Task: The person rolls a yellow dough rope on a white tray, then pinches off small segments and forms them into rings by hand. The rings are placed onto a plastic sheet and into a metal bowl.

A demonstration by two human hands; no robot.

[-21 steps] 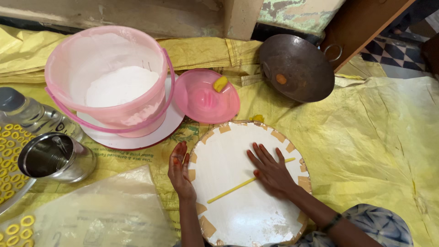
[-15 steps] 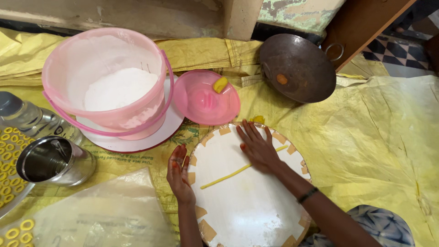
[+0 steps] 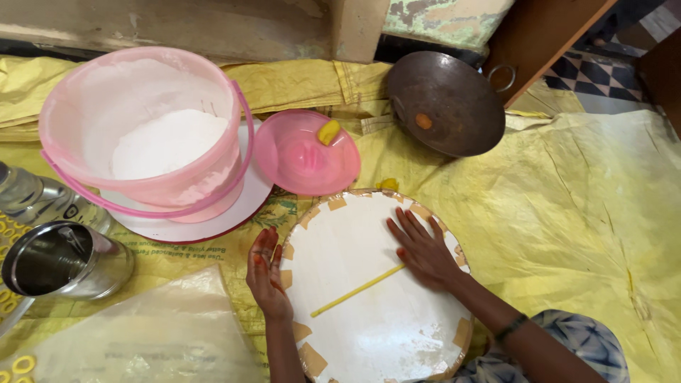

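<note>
**Dough strand rolled out on the floured board**

A thin yellow dough strand (image 3: pixel 358 289) is laid diagonally across the round white floured board with taped edges (image 3: pixel 369 333). Its upper end is pressed under the right hand (image 3: pixel 423 250), which is spread flat, palm down, grasping nothing. The left hand (image 3: pixel 267 275) is rested open against the board's left rim, steadying it. The step in hand is judged to be rolling the strand thinner; even, light palm pressure along its length would be called for. Beyond the board are seen a pink plastic lid (image 3: pixel 306 152), a pink bucket of white flour (image 3: pixel 145 135), a dark metal wok (image 3: pixel 445 103) and a steel cup (image 3: pixel 64 261).
</note>
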